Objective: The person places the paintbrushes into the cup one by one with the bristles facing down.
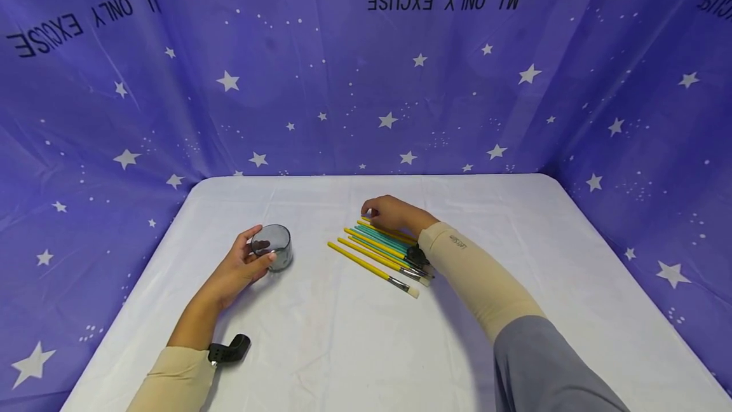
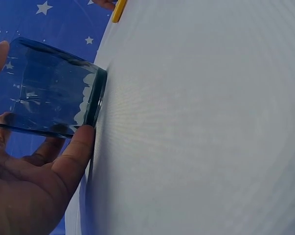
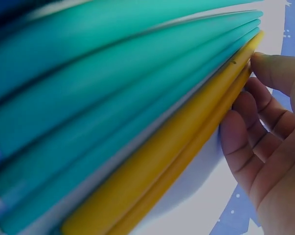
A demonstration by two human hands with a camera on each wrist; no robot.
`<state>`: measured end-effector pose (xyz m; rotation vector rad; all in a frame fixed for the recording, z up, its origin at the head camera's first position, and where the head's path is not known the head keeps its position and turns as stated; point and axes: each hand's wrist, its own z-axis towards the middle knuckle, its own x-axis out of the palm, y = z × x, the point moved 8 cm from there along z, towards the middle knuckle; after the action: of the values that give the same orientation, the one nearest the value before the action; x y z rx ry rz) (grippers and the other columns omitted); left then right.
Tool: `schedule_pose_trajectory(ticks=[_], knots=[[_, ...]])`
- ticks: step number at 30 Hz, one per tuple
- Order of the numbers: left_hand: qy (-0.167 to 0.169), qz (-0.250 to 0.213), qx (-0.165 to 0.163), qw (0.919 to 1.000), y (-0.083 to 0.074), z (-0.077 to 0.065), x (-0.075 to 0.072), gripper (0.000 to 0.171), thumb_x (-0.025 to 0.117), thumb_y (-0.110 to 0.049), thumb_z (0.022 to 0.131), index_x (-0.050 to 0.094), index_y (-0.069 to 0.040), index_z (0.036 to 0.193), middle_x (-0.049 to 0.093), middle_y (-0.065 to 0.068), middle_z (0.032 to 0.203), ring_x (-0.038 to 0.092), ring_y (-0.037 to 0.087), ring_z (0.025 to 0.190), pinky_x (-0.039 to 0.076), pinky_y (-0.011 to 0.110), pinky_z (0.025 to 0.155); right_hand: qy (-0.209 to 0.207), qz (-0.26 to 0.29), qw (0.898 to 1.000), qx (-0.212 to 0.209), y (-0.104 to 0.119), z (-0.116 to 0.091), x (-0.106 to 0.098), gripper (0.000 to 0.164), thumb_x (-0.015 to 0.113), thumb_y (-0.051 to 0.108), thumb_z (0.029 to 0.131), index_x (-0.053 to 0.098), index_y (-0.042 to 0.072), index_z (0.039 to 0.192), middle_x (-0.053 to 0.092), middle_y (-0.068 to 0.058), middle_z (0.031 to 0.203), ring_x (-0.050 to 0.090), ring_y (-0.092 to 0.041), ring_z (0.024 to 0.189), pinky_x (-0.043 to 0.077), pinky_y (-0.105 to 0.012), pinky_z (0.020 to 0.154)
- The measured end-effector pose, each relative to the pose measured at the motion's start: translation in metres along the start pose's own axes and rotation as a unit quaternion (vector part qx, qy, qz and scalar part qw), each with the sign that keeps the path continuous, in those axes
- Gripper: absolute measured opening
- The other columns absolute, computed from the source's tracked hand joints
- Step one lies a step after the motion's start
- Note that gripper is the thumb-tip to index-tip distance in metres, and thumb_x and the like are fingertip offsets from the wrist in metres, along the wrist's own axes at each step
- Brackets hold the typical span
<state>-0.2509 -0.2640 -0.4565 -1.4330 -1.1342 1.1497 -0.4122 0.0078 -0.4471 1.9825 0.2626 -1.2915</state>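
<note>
My left hand holds a clear, smoke-tinted drinking glass upright at the left of the table. In the left wrist view, the fingers wrap the side of the glass, and its base is at the white cloth. At the far edge of a row of paintbrushes, my right hand pinches the handle end of a yellow paintbrush between thumb and fingers. Beside it lie another yellow paintbrush and several teal paintbrushes. Their bristle ends are partly hidden by the right wrist in the head view.
The nearest yellow paintbrush lies slightly apart, its pale bristles toward the lower right. A white cloth covers the table. Purple star-patterned curtains stand behind and at both sides.
</note>
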Motion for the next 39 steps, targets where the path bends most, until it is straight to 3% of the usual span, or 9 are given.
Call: schedule_pose_trajectory(ticks=[11, 24, 33, 39], knots=[[-0.007, 0.004, -0.006, 1.0, 0.002, -0.001, 0.001, 0.083, 0.064, -0.014, 0.098, 0.007, -0.013, 0.159, 0.032, 0.028, 0.146, 0.052, 0.008, 0.107, 0.049, 0.025, 0.089, 0.017, -0.032, 0.999, -0.008, 0.003, -0.001, 0.002, 0.028, 0.059, 0.005, 0.098, 0.066, 0.012, 0.124, 0.066, -0.008, 0.108, 0.059, -0.021, 0.097, 0.047, -0.038, 0.09], [-0.003, 0.002, -0.002, 1.0, 0.0, -0.001, 0.003, 0.082, 0.063, -0.014, 0.098, 0.007, -0.012, 0.158, 0.031, 0.028, 0.146, 0.052, 0.009, 0.109, 0.049, 0.025, 0.089, 0.009, -0.018, 1.0, -0.004, -0.002, -0.002, -0.002, 0.028, 0.054, 0.001, 0.097, 0.067, 0.012, 0.12, 0.064, -0.005, 0.103, 0.054, -0.021, 0.091, 0.046, -0.037, 0.089], [-0.002, -0.001, 0.003, 1.0, -0.003, -0.001, 0.003, 0.082, 0.062, -0.013, 0.098, 0.006, -0.012, 0.158, 0.031, 0.028, 0.145, 0.052, 0.007, 0.107, 0.049, 0.024, 0.087, 0.004, -0.012, 1.0, -0.013, 0.003, -0.009, -0.017, 0.032, 0.051, -0.001, 0.097, 0.064, 0.008, 0.124, 0.064, -0.01, 0.119, 0.057, -0.025, 0.113, 0.045, -0.04, 0.098], [-0.005, -0.004, 0.002, 1.0, -0.002, -0.001, 0.001, 0.082, 0.062, -0.012, 0.098, 0.006, -0.012, 0.158, 0.031, 0.029, 0.145, 0.053, 0.006, 0.106, 0.05, 0.024, 0.087, -0.009, 0.003, 0.999, -0.037, 0.013, -0.012, -0.029, 0.03, 0.055, 0.0, 0.098, 0.063, 0.004, 0.126, 0.064, -0.011, 0.122, 0.057, -0.026, 0.116, 0.045, -0.041, 0.098]])
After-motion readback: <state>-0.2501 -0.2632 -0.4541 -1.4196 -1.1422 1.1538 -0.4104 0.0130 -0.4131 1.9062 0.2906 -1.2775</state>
